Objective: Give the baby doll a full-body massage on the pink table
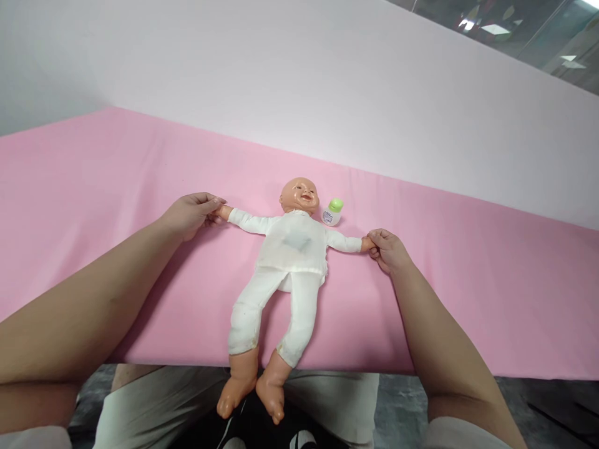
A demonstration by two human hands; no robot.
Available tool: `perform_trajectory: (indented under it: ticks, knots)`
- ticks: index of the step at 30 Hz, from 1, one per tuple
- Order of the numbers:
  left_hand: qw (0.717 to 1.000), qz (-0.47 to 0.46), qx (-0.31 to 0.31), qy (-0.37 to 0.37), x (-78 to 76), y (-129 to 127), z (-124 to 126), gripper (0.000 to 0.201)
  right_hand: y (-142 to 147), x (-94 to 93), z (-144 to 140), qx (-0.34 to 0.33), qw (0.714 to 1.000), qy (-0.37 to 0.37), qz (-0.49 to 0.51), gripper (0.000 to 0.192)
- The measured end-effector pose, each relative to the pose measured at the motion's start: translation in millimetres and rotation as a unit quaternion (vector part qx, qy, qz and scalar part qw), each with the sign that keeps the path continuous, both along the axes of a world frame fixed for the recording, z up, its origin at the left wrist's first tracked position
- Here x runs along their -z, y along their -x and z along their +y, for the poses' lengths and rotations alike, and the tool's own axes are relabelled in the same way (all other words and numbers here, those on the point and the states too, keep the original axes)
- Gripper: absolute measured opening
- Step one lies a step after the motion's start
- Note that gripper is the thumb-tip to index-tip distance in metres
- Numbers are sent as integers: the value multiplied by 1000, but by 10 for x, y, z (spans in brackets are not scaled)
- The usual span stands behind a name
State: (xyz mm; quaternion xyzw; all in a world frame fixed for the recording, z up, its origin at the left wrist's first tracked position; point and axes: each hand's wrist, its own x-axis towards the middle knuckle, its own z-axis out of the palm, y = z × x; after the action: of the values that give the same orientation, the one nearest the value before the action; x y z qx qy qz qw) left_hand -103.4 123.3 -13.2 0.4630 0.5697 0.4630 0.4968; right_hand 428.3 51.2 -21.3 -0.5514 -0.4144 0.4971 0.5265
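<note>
A baby doll (292, 246) with a white cloth body lies on its back on the pink-covered table, its arms stretched out to both sides. My left hand (194, 213) is closed around the doll's hand at the left. At the right, my right hand (389, 249) pinches the doll's other hand. The doll's bare plastic feet hang over the table's front edge. A greyish patch shows on its chest. Beside its head sits a small clear bottle (332, 215) with a green cap, apart from both my hands.
Pink cloth (491, 280) covers the table, whose front edge runs close to my lap. Behind it rises a plain white wall (299, 81), with a glass panel (519, 37) at the top right. My legs and shoes are below the edge.
</note>
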Motion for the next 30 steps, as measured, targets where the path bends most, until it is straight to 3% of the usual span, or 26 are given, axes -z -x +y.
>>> perform_trajectory:
  ticks: [7,16,30]
  knots:
    - [1000,-5,-14,26,-70,-66,-22,19,4,7,22,30,1000,5,-2,41]
    - [999,-41,11,12,-33,-14,-21,28,-88,-33,-36,-51,998,18,23,48]
    - [1000,6,-2,6,-69,-59,-36,14,69,20,-16,1,997,-9,-80,53]
